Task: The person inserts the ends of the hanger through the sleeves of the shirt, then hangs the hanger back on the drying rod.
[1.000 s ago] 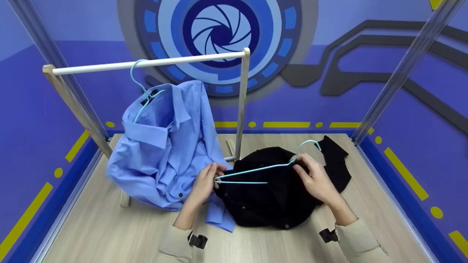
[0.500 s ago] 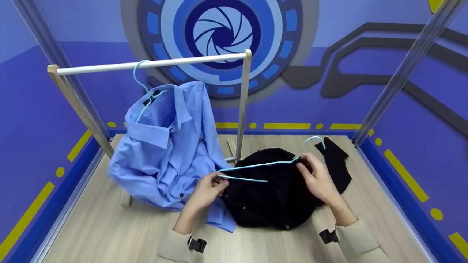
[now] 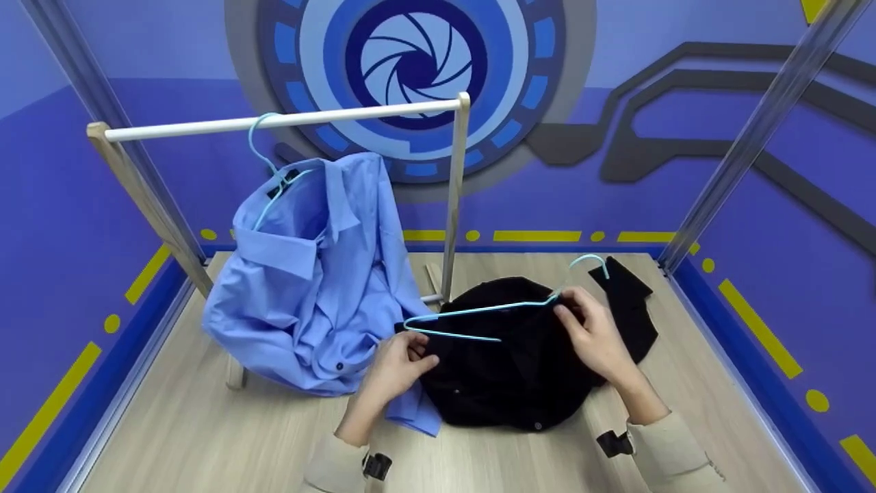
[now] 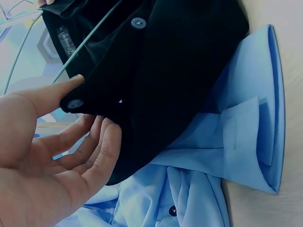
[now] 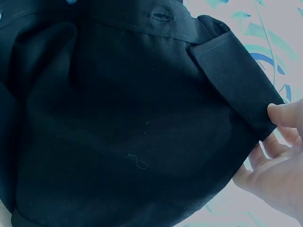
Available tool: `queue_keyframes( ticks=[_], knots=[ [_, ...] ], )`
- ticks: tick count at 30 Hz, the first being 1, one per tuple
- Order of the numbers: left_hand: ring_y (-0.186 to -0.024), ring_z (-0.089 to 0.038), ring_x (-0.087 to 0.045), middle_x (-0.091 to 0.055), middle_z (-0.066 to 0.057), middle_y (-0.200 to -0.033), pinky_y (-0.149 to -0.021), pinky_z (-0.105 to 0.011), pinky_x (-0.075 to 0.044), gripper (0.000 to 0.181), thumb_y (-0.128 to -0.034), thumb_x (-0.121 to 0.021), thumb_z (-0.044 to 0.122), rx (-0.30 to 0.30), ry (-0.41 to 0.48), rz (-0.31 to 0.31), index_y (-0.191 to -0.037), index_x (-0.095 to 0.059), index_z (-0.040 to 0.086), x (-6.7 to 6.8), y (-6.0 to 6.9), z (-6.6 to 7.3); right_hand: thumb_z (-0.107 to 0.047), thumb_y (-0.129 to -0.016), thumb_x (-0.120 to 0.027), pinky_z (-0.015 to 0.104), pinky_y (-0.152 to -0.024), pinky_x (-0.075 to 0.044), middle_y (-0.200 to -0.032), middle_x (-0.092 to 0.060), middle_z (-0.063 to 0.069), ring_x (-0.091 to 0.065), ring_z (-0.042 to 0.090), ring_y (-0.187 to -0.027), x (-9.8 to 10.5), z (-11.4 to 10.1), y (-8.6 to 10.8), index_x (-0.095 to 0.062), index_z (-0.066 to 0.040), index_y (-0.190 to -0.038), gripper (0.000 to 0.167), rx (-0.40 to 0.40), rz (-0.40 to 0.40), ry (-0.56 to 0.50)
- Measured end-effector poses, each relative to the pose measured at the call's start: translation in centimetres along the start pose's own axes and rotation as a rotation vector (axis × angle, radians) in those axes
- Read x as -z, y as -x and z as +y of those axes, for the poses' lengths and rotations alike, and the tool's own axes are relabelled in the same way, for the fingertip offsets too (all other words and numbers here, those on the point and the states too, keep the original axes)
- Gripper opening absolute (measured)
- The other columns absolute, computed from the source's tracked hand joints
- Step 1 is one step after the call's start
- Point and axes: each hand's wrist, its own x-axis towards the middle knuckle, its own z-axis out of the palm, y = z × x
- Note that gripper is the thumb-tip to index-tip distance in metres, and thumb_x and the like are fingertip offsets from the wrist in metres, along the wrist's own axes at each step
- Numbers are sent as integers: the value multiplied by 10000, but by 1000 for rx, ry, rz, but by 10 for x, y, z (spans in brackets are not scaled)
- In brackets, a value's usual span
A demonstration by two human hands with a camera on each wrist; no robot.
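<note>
In the head view my right hand grips the black shirt beside the neck of a light-blue wire hanger. The right wrist view shows its thumb on the folded collar, fingers behind the cloth. My left hand is under the hanger's left end. In the left wrist view, its thumb and fingers pinch the shirt's front edge by a button, and the hanger wire runs past the thumb. The hanger's left arm lies outside the cloth; its right part is hidden in the shirt.
A blue shirt hangs on another light-blue hanger from a rack's white rail. Its cuff lies on the wooden table near my left hand. A black sleeve spreads to the right. Walls enclose the table.
My left hand has come off the hanger's left end, moving slightly down and right onto the black shirt's edge. The hanger's hook has shifted a little right; my right hand keeps its grip.
</note>
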Motion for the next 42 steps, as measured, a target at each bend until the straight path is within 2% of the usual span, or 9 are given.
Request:
queue_keyframes(
  ticks=[10,17,22,26,36,42],
  knots=[
    [-763,-156,-640,-696,-32,-858,-721,-330,-543,147,-881,-780,70,-5,19,76,-1000,-731,-2,4,-3,1,212,-908,-611,160,-795,-450,-976,-678,179,-619,203,-885,3,2,0,-666,107,-1020,163,12,11,19],
    [-765,-161,-646,-704,-35,-855,-716,-322,-539,123,-897,-761,54,-15,44,125,-1001,-741,-9,8,-5,3,174,-928,-621,173,-817,-438,-1041,-702,97,-628,220,-932,5,34,3,-709,-4,-1064,241,28,6,13],
    [-751,-150,-645,-710,-29,-854,-699,-299,-528,116,-913,-746,61,-12,66,151,-1010,-748,-4,11,-7,5,99,-970,-628,180,-854,-459,-1101,-708,115,-642,194,-1009,8,42,3,-712,-34,-1105,207,32,-35,-15],
    [-742,-154,-654,-718,-33,-852,-686,-291,-529,98,-918,-736,51,-16,89,171,-1002,-751,2,13,-9,5,72,-989,-617,188,-887,-475,-1137,-702,152,-640,152,-1073,11,42,3,-707,-19,-1127,188,29,-55,-34],
    [-732,-157,-645,-709,-35,-830,-687,-281,-521,69,-898,-737,28,-14,104,241,-962,-751,7,15,-11,7,87,-974,-629,173,-837,-469,-1111,-717,46,-628,140,-1026,11,44,3,-747,-91,-1134,266,-20,-47,-13],
    [-710,-151,-638,-706,-30,-814,-672,-271,-510,53,-885,-747,38,-4,110,271,-934,-750,17,17,-12,9,163,-939,-614,169,-849,-460,-1065,-719,119,-627,126,-1029,10,21,0,-727,23,-1075,225,-22,-23,3]
  ],
)
